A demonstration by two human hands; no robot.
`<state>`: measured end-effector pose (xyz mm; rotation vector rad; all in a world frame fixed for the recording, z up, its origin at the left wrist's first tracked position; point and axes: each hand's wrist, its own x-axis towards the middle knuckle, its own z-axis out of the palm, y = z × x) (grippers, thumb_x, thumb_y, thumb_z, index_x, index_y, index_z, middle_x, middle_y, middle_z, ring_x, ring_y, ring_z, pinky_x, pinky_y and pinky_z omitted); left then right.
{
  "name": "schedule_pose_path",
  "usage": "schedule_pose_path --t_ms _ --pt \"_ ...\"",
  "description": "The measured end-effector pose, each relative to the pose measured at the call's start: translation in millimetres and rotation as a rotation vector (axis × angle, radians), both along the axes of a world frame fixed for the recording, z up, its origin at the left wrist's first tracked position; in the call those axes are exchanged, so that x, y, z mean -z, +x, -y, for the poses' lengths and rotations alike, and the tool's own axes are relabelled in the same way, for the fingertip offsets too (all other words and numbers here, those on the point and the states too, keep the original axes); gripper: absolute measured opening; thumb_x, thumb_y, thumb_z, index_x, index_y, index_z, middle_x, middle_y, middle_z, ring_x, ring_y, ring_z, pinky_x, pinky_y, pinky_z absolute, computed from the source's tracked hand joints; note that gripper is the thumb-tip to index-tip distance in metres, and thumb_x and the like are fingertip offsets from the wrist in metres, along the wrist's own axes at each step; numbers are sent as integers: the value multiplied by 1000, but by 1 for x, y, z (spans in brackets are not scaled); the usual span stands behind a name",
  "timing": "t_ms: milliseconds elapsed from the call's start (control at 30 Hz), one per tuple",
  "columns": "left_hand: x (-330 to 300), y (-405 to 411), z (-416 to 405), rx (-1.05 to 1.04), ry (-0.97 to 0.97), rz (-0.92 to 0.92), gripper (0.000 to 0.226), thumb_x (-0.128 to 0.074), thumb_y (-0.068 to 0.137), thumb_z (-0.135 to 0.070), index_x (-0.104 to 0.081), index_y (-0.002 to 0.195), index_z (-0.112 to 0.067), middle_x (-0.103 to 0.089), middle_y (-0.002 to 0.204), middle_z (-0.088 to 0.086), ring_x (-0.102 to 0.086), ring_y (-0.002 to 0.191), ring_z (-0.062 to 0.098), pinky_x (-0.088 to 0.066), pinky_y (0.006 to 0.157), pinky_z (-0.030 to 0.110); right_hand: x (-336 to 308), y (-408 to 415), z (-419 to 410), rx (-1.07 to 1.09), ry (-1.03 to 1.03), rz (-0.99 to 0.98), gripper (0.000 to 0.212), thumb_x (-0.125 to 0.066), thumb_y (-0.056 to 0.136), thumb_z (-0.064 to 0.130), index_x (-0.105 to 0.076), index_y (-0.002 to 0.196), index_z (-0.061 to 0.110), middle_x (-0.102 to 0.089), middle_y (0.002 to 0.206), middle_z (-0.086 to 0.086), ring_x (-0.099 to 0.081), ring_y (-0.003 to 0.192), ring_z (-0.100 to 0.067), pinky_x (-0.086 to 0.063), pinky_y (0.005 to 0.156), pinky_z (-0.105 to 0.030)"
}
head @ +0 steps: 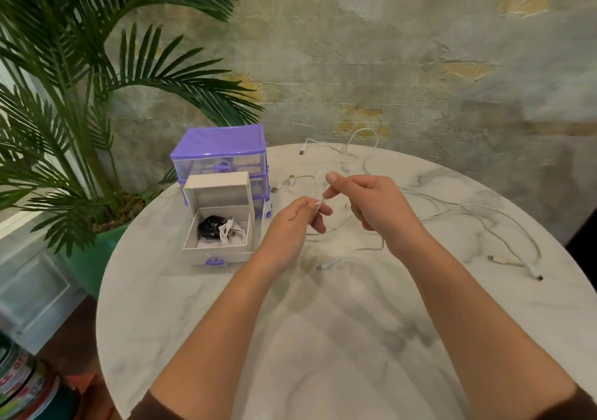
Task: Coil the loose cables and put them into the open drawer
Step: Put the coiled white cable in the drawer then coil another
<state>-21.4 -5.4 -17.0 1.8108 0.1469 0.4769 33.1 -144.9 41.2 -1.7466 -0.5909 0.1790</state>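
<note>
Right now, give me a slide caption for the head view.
Both hands, left and right, pinch a white cable above the table; two coiled cables already lie in the open drawer.

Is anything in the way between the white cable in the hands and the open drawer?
Nothing visible is. The left hand and right hand hold the white cable above the table. The open drawer sits just left of them, its top uncovered, with a black coil and a white coil inside.

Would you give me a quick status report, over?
Left hand and right hand pinch one white cable. Drawer open, two coils inside. Other loose cables on table; nothing blocking.
</note>
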Motion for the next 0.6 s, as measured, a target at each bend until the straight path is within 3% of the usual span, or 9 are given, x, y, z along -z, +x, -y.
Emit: schedule_pose_path --t_ms 167,300,400,467,600 --pt "-9 -3 -1 122 -300 -55 39 -34 102 -18 -58 71 -12 -50 61 -3 -52 59 13 -44 78 28 0 16 -4 13 36 -92 28 -53 90 22 -74 71 17 -30 49 10 -24 44 -9 -20 44 -24" --pt "-13 -6 -1 222 -589 -33 37 -30 104 -24 -39 70 -16 -50 62 0 -58 64 15 -44 78 29 17 20 -4 33 -12 48 18 -60 94 29 -76 90 21 -47 46 19 -35 44 -4 -26 43 -13" --pt "-14 -7 -8 223 -800 35 34 -33 105 -29 -48 79 -15 -45 57 -3 -59 64 13 -44 89 31 35 27 -3 149 -149 164 23 -68 85 48 -77 85 27 -46 46 16 -38 49 -6 -30 50 -18" --pt "-14 -7 -11 208 -875 65 29 -37 104 -29 -59 94 -12 -41 56 -6 -54 58 8 -43 89 29 42 28 -3 184 -287 204 30 -62 86 56 -77 88 30 -47 44 16 -43 51 -8 -34 55 -28" --pt "-13 -6 -15 191 -867 111 31 -37 103 -26 -62 116 -13 -51 65 -10 -51 59 2 -41 89 25 44 18 -8 100 -485 303 31 -42 98 49 -69 110 39 -58 62 9 -58 72 -14 -39 62 -31"
